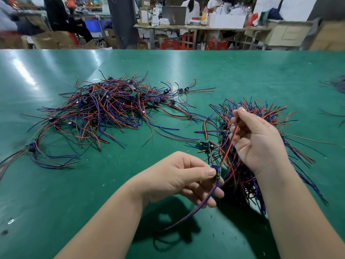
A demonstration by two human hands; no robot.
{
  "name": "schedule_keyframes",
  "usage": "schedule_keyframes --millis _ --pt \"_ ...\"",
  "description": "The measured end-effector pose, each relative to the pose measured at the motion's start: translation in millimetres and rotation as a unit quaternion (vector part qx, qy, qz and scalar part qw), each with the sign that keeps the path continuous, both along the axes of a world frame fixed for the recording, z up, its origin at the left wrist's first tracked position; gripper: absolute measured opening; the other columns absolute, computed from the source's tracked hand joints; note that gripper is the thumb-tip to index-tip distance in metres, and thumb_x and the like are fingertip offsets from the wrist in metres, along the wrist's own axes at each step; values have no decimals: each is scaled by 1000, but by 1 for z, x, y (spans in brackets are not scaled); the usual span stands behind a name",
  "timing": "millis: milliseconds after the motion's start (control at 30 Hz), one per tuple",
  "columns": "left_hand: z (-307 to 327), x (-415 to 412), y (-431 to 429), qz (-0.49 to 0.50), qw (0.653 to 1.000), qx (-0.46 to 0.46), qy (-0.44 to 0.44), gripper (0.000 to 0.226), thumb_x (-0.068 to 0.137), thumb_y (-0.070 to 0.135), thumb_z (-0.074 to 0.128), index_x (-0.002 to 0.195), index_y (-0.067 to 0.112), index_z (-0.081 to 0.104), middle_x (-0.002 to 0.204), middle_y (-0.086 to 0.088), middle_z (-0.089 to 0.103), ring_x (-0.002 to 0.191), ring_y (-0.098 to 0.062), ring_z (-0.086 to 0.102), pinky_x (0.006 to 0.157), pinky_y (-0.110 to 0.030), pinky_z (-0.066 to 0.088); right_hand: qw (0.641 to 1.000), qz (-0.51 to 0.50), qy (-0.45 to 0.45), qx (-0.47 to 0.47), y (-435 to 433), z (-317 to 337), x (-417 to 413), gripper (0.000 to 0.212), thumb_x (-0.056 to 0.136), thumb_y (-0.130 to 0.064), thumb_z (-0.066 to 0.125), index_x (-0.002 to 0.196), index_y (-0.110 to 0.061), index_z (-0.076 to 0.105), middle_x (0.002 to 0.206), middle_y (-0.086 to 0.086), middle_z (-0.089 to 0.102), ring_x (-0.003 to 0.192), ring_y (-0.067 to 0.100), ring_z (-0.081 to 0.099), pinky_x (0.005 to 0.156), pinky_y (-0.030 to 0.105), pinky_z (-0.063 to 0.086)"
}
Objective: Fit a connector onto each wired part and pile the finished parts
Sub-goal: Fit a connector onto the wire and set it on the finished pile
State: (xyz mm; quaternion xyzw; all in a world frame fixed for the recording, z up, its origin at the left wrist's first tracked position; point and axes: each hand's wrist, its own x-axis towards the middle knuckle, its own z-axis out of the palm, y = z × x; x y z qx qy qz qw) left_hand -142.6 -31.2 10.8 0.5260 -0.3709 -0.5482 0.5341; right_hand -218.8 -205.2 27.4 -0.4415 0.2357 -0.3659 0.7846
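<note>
Left hand (179,176) pinching small blue wired part (216,170); right hand (255,139) gripping its red wire (230,144).

Surface (168,64): green mat, smooth, semi-gloss, with broad glare patches at far left and a few specks and scuffs. Wired part (216,169): leads in smooth red and blue plastic insulation, slight sheen. Boxes (50,41): brown cardboard, matt.

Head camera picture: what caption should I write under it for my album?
Left hand pinches a small wired part, right hand holds its red wire, above a green table with wire piles.
</note>
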Motion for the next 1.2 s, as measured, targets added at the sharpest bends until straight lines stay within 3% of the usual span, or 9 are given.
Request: schedule_keyframes --millis 200,300,367,433,533,700,867,1067,1200 --pt "1 3 -1 49 999 -6 -19 20 87 31 62 83 15 73 82 -7 75 65 -16 71 56 -20 54 999 -41 -11 19 -11 -2 -2 24 98 -25 50 88 -9 65 73 2 71 59 9 62 53 15 46" --pt "1 9 -6 161 987 -18 -11 21 89 27 56 85 12 70 77 -5 74 59 -14 69 51 -18 51 999 19 41 -17 0 -4 3 11 94 -16 56 101 -8 59 90 10 67 65 13 64 57 18 46" --pt "-1 12 -7 200 979 -20 -24 20 95 21 52 89 8 67 74 -4 73 57 -13 68 49 -17 51 990 98 81 -69 11 -8 7 27 83 -12 64 110 -11 58 92 11 67 65 13 63 58 18 47" --pt "-2 13 -7 202 978 -22 -40 21 97 18 50 87 10 66 73 -4 72 56 -12 67 49 -17 50 977 154 92 -114 24 -11 9 27 71 -14 69 98 -11 66 82 9 70 61 10 62 55 17 47" --pt "-2 11 -8 184 981 -28 -53 24 97 14 49 82 15 68 74 -5 72 54 -12 66 50 -18 51 975 145 99 -137 33 -15 12 15 68 -5 73 82 -10 68 72 5 69 57 8 60 51 15 45" --pt "-4 9 -8 175 982 -31 -60 24 96 12 51 79 15 67 70 -3 71 53 -13 65 50 -19 51 978 171 97 -71 29 -12 8 28 55 -8 73 82 -9 65 70 4 71 57 9 64 49 14 46" --pt "-7 8 -10 174 981 -27 -80 17 96 13 51 89 5 64 70 -2 71 51 -12 63 52 -21 50 984 157 76 -41 28 -8 8 25 50 0 72 70 -12 63 63 1 68 54 8 62 49 14 47" --pt "-8 12 -8 194 976 -40 -90 17 96 13 52 85 8 64 69 -2 71 51 -11 64 49 -18 50 991 121 58 -27 30 -12 8 22 63 5 70 66 -13 58 58 -1 59 53 9 61 47 15 45" --pt "-10 13 -9 204 973 -42 -96 15 95 14 54 86 7 65 69 -2 71 50 -11 63 48 -18 49 987 90 74 -109 30 -16 9 20 82 4 64 74 -14 61 61 -4 61 58 9 61 50 17 47"
